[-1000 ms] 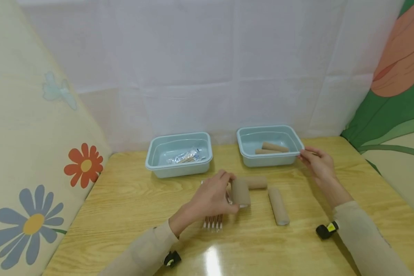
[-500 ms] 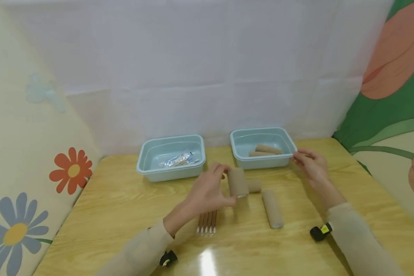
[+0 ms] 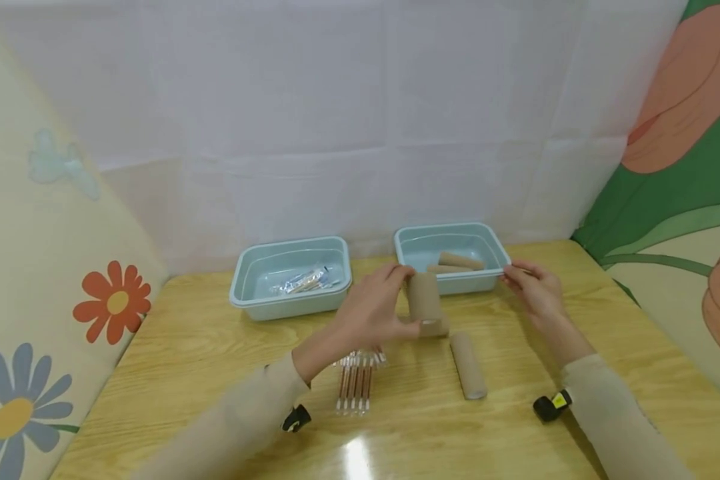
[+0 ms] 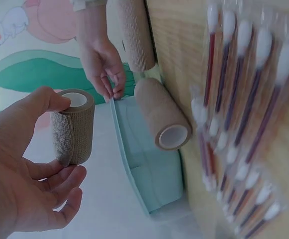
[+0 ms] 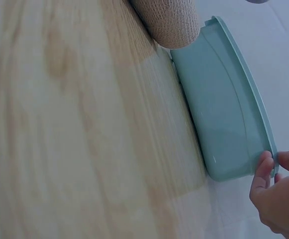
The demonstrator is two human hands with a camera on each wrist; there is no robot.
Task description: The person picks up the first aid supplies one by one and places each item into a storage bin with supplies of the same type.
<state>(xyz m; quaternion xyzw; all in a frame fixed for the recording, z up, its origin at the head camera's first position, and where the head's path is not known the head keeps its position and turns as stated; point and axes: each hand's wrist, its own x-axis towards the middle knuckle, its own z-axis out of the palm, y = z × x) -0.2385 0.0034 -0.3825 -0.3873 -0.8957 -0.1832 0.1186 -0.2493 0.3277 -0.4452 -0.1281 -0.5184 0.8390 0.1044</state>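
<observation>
My left hand [image 3: 369, 310] pinches a tan elastic bandage roll [image 3: 425, 295] between thumb and fingertips, raised above the table. In the left wrist view the thumb presses one end of this bandage roll [image 4: 78, 130] and fingertips the other. My right hand [image 3: 538, 291] pinches the near right corner of the rim of the right light-blue bin [image 3: 408, 248]; the right wrist view shows thumb and finger on either side of that rim. Two tan rolls [image 3: 463, 261] lie inside. On the table lie another bandage roll [image 3: 469, 367] and one [image 3: 443, 327] partly hidden behind the held roll.
Wrapped cotton swabs with brown sticks [image 3: 354, 388] lie in front of my left hand. A left light-blue bin [image 3: 240, 287] holds clear-wrapped packets [image 3: 305, 280]. A white cloth [image 3: 300, 187] hangs behind the wooden table [image 3: 216, 373], with printed panels on both sides.
My left hand has lifted the bandage roll off the table and carried it away from me, towards the right bin. The swabs beneath are more exposed. My right hand stays on the bin rim.
</observation>
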